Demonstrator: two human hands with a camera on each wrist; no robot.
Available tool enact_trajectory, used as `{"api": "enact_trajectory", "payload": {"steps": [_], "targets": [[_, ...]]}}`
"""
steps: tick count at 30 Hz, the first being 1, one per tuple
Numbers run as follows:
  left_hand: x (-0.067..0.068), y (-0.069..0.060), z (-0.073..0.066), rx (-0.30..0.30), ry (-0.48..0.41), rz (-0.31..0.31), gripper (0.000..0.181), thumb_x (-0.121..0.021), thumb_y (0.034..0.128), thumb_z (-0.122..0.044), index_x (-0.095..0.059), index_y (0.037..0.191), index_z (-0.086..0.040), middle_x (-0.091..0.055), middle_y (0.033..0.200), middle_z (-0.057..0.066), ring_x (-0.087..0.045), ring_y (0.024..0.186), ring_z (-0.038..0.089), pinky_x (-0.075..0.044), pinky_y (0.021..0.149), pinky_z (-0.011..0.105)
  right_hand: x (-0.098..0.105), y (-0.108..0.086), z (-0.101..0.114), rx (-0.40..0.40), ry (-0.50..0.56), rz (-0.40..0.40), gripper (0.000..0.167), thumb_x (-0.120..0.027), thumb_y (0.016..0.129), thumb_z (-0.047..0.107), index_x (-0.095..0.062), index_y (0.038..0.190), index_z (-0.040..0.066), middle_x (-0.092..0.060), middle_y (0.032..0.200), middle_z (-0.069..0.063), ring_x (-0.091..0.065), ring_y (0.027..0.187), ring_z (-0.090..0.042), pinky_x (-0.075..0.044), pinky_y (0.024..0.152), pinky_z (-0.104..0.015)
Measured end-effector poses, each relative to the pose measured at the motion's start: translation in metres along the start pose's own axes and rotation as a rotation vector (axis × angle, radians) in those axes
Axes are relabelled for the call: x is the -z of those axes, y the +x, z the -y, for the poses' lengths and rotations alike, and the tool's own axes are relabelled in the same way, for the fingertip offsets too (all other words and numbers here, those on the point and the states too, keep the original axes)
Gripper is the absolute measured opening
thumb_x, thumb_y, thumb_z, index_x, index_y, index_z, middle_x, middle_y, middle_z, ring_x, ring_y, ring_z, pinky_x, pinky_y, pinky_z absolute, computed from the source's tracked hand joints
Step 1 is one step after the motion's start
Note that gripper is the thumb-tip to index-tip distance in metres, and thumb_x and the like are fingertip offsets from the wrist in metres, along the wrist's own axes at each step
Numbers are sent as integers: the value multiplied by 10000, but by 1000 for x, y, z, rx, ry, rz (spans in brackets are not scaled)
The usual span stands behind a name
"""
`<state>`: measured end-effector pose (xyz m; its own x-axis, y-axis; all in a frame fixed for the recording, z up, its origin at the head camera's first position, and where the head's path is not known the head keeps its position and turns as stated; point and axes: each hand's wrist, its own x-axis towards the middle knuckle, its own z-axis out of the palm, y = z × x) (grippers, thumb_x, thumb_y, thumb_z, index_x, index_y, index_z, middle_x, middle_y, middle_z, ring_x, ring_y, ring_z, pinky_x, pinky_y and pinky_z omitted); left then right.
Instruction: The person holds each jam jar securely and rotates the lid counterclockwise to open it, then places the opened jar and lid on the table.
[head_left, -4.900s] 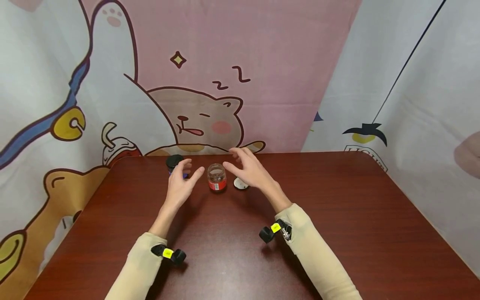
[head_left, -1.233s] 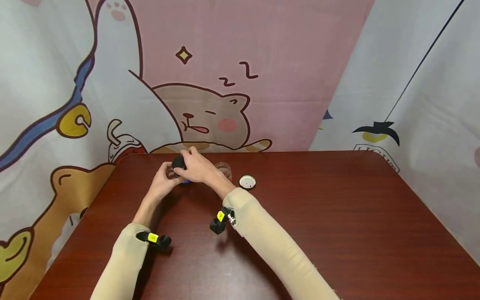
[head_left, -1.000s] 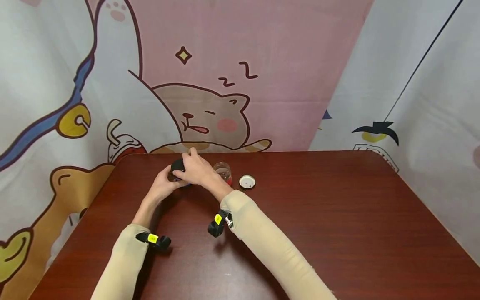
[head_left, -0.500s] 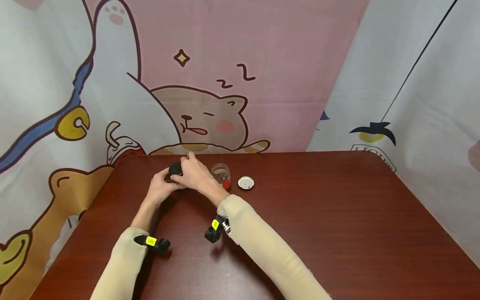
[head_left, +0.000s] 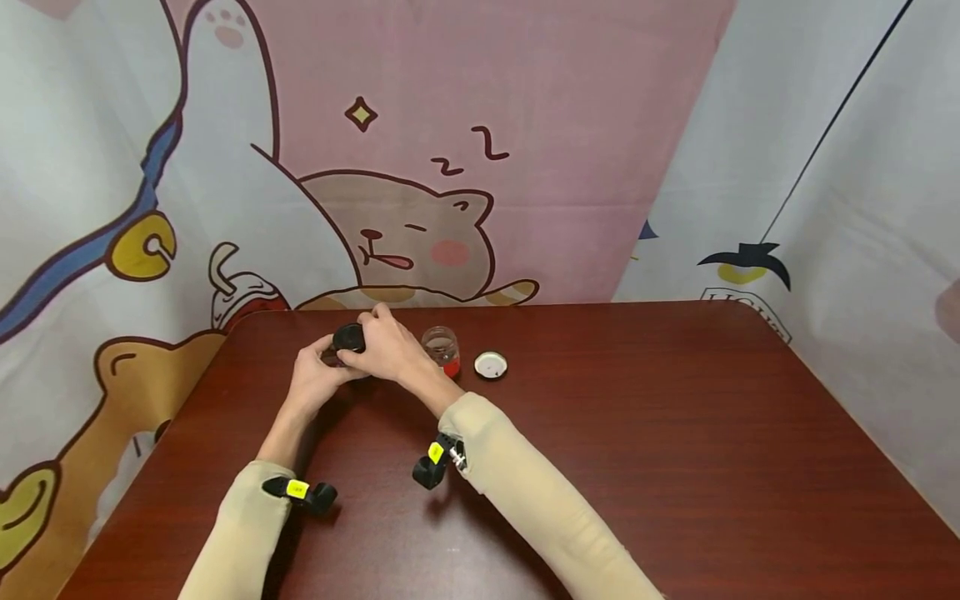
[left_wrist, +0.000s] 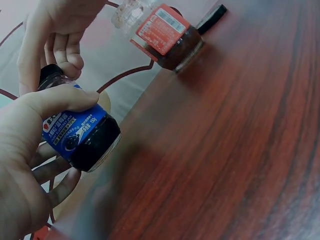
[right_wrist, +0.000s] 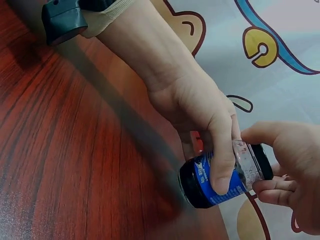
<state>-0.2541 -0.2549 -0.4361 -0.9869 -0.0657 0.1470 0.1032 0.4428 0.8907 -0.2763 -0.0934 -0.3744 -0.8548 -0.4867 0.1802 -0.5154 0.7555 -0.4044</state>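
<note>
My left hand [head_left: 315, 383] grips the body of a glass jar [left_wrist: 75, 127] with a blue label and dark contents, thumb across the label in the left wrist view. My right hand [head_left: 390, 346] has its thumb and fingers around the black lid [right_wrist: 261, 161], which sits at the jar's mouth. In the head view the hands hide most of that jar, and only the lid top shows well. Just right of the right hand stands a second glass jar [head_left: 440, 354] with a red label and an uncovered mouth. Some dark contents show low in it in the left wrist view.
A loose lid [head_left: 491, 365], white inside facing up, lies right of the red-labelled jar. Everything is near the far edge of the dark red wooden table [head_left: 637, 433]. A curtain [head_left: 570, 167] with cartoon prints hangs behind it.
Several seconds ago both hands hovered apart around the red-labelled jar; since then both have moved left onto the blue-labelled jar. Over the last second they have shifted only slightly.
</note>
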Motion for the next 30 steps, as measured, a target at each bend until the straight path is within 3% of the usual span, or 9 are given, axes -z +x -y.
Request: {"api": "enact_trajectory", "payload": {"steps": [4, 11, 19, 30], "targets": [[1, -1, -2, 3, 31, -2, 585, -858, 779, -188, -621, 1294, -45, -648, 1157, 140, -603, 922, 88, -484, 794, 180, 2, -2, -2, 9, 50, -2, 587, -663, 916, 448, -571, 1353, 68, -498, 1370, -117, -629, 1018, -182, -548, 880, -290], [3, -4, -7, -7, -10, -12, 562, -866, 761, -145, -636, 1262, -34, -654, 1143, 133, -630, 871, 31, -509, 763, 184, 6, -8, -3, 12, 102, -16, 628, -674, 905, 483, -556, 1388, 99, -520, 1328, -98, -608, 1048, -172, -545, 890, -293], [3, -11, -21, -35, 36, -19, 566, -876, 750, -174, -641, 1248, -45, -670, 1197, 144, -604, 895, 71, -505, 736, 189, 13, -15, -4, 38, 134, -55, 612, -666, 886, 564, -601, 1315, 132, -559, 1244, -47, -592, 985, -145, -537, 836, -281], [6, -19, -40, -106, 57, -35, 529, -887, 727, -146, -666, 1193, -30, -671, 1115, 93, -618, 846, 83, -513, 701, 191, 26, -22, -6, 119, 189, -156, 524, -703, 858, 549, -680, 1168, 127, -631, 1099, -12, -593, 901, -110, -492, 737, -194]]}}
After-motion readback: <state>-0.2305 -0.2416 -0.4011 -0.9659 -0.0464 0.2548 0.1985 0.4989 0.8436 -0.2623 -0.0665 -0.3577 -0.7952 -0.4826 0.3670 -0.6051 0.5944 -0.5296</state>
